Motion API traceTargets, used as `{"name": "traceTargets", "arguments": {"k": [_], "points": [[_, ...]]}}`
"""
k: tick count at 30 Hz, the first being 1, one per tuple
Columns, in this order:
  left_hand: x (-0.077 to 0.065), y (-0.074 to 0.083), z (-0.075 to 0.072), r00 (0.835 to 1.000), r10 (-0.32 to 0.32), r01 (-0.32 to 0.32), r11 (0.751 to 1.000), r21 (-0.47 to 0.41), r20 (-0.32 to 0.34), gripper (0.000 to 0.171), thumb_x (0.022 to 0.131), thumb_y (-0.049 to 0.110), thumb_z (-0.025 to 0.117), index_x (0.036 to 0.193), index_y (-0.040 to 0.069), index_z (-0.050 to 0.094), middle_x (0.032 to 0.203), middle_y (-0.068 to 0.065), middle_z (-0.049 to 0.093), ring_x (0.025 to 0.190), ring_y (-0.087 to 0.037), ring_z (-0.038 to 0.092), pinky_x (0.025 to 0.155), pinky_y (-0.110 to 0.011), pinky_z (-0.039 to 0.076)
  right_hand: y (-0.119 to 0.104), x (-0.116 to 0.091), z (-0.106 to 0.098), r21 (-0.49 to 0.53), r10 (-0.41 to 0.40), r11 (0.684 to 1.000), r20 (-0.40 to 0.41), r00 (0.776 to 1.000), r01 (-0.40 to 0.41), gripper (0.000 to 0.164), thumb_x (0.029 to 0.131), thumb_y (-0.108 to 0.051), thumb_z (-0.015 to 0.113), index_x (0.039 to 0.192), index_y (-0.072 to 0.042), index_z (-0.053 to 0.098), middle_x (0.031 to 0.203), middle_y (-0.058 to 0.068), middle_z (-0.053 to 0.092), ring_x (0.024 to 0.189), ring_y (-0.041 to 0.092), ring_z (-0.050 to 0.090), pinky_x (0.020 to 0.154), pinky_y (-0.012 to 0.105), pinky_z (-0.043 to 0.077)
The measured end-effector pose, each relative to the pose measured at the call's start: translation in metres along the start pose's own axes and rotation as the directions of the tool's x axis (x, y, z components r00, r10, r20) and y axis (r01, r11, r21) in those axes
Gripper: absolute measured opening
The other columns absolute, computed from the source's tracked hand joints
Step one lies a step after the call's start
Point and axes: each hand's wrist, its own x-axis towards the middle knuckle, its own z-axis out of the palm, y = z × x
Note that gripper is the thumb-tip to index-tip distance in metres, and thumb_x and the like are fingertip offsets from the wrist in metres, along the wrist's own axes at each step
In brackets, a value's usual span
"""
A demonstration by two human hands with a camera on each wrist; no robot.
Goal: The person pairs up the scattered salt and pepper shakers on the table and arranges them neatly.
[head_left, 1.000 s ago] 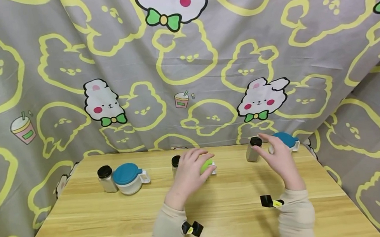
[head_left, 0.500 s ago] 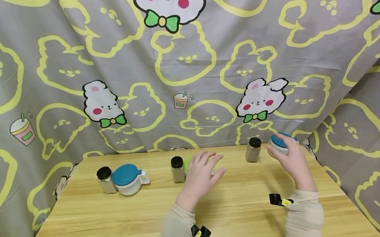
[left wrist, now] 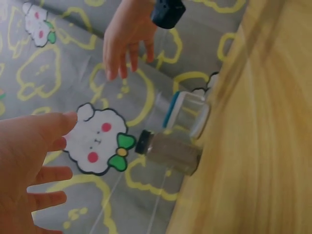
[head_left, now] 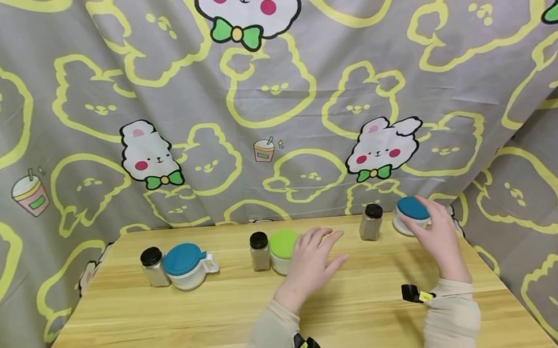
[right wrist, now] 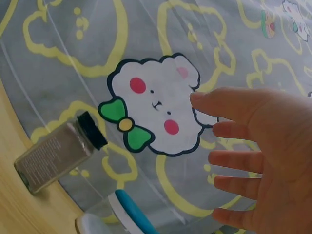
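In the head view my right hand [head_left: 442, 238] hovers at the back right, thumb and fingers spread, overlapping a clear jar with a blue lid [head_left: 411, 209]. The right wrist view shows the hand [right wrist: 275, 161] apart from that blue-lidded jar [right wrist: 134, 212], its fingers straight and holding nothing. Just left of it stands a black-capped spice bottle [head_left: 370, 224] with grey-brown contents, upright on the table. My left hand [head_left: 310, 265] is over the middle, fingers extended, hiding the right part of a green-lidded jar [head_left: 282, 248]. In the left wrist view the left hand [left wrist: 29, 170] also holds nothing.
A second black-capped spice bottle [head_left: 260, 253] stands against the green-lidded jar. At the left are a spice bottle with pale contents [head_left: 156, 271] and a blue-lidded jar with a white handle [head_left: 186, 268]. A patterned grey curtain [head_left: 188, 104] closes off the wooden table's [head_left: 148, 338] back.
Both hands have shifted right. The left has drifted off the green-lidded jar and the bottle beside it, uncovering them; the right has passed from beside the spice bottle to the blue-lidded jar.
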Motion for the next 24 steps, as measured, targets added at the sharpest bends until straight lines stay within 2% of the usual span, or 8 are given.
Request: {"name": "traceTargets", "arguments": {"k": [6,13,24], "points": [[0.004,0.002,0.013,1.0,0.001,-0.001,1.0,0.014,-0.002,0.052,0.098,0.053,0.046,0.144,0.027,0.047,0.14,0.001,0.053,0.135,-0.024,0.045,0.11,-0.049,0.037,0.011,0.005,0.002,0.003,-0.003,1.0,-0.012,1.0,0.003,0.068,0.094,-0.032,0.065,0.148,-0.002,0.037,0.148,0.032,0.033,0.136,0.051,0.027,0.106,0.069,0.026],[0.009,0.007,0.02,1.0,-0.022,0.022,1.0,-0.016,-0.007,0.05,0.099,0.051,0.047,0.142,0.026,0.049,0.139,0.0,0.054,0.134,-0.025,0.045,0.111,-0.051,0.036,0.022,0.01,0.003,-0.037,-0.027,0.999,-0.006,1.0,0.027,0.069,0.094,-0.036,0.064,0.147,-0.001,0.037,0.146,0.034,0.034,0.134,0.053,0.028,0.103,0.071,0.025],[0.024,0.016,0.032,0.998,-0.058,0.059,0.998,0.007,-0.039,0.049,0.099,0.052,0.047,0.139,0.025,0.053,0.134,0.002,0.059,0.13,-0.02,0.049,0.108,-0.043,0.039,0.043,0.019,-0.004,-0.131,-0.072,0.989,-0.017,0.997,0.069,0.067,0.093,-0.035,0.065,0.144,0.001,0.04,0.141,0.035,0.039,0.13,0.056,0.032,0.102,0.072,0.025]]}}
